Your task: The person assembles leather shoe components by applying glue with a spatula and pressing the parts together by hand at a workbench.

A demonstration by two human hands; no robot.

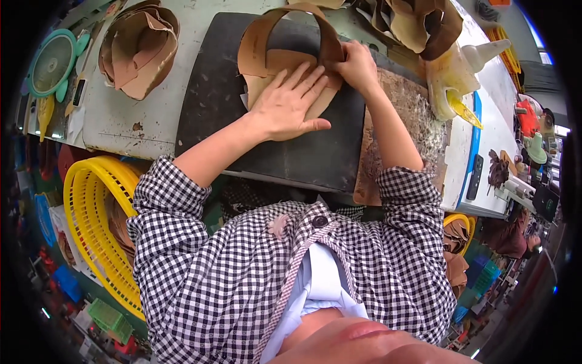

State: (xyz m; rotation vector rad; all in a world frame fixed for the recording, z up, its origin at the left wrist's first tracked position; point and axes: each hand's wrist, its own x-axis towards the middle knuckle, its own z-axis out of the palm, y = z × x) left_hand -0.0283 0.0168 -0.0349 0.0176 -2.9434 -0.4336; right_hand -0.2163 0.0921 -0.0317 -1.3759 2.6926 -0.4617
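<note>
In the upper centre of the frame, the left hand (286,108) lies flat and open on the tan leather-like piece (284,59) atop the black slab (285,159); the right hand (359,65) pinches the curved band (329,40). Recommended: even palm pressure, band unkinked.

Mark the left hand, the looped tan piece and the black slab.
Left hand (280,110): head view, its back.
Looped tan piece (282,59): head view, flat part within the loop.
Black slab (294,159): head view, bare near part.
</note>
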